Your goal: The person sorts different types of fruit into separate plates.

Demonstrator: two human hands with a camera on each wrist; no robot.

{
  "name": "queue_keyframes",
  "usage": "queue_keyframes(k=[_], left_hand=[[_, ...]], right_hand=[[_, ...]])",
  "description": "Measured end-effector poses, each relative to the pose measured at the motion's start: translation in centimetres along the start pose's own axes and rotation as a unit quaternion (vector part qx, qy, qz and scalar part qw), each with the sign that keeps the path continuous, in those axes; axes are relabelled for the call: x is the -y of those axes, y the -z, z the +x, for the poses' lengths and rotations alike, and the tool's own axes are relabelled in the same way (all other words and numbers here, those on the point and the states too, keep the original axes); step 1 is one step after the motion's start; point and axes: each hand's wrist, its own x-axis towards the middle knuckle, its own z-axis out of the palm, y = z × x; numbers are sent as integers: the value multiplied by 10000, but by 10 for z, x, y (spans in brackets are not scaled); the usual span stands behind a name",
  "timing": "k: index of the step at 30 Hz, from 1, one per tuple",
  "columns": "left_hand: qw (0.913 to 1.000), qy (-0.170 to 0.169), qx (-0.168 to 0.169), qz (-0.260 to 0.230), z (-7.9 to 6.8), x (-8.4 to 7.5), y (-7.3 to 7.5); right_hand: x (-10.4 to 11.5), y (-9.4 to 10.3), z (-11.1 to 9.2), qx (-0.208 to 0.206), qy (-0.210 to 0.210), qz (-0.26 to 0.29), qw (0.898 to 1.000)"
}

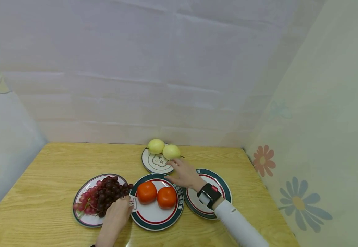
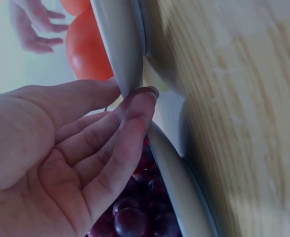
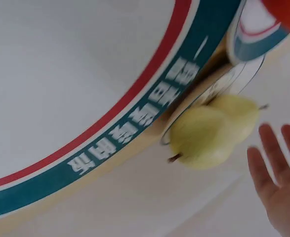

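- We find the round white plate with a dark green rim and a thin red ring (image 1: 149, 213) at the near middle of the pale wooden table (image 1: 55, 168), two smooth orange-red round fruits (image 1: 167, 198) sitting on it; tomatoes or persimmons, we cannot tell.
- Left hand (image 1: 116, 215) pinches that plate's left edge, thumb against the fingers with the rim between. Whether the plate is raised there, we cannot tell.
- Right hand (image 1: 185, 174) has its fingers spread, holding nothing; it hovers by the plate's far right edge.
- Handling, our judgement: the plate looks stiff and glazed, probably slick and breakable, moderately heavy when loaded. The fruits could roll if it tips. We would take opposite rims, thumbs above, fingers beneath, and keep it level.
- Just left: a white oval-looking plate with a dark edge line (image 1: 90, 220), heaped with dark purple grapes (image 1: 109, 192) and pinkish-red grapes (image 1: 87, 202), close to the left hand.
- Just right: a second green-rimmed white plate (image 1: 194, 199), partly under the right wrist with its black watch (image 1: 209, 195).
- Behind: a small white plate with thin dark rings (image 1: 149, 163) bearing two yellow-green pears (image 1: 156, 146), near the right fingertips.
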Motion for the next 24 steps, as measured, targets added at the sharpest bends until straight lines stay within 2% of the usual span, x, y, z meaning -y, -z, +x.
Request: queue_keyframes(k=[4, 8, 16, 24], left_hand=[[9999, -48, -90, 8, 0, 1, -1], [9996, -111, -241, -3, -2, 2, -1], [9998, -52, -192, -62, -1, 2, -2], [10000, -57, -30, -23, 0, 1, 0]], right_hand=[[-22, -6, 23, -451, -1015, 116, 9937], [-36, -14, 38, -406, -1582, 245, 9863], [-45, -36, 47, -258, -2151, 495, 9750], [-40, -40, 55, -628, -2162, 488, 9731]])
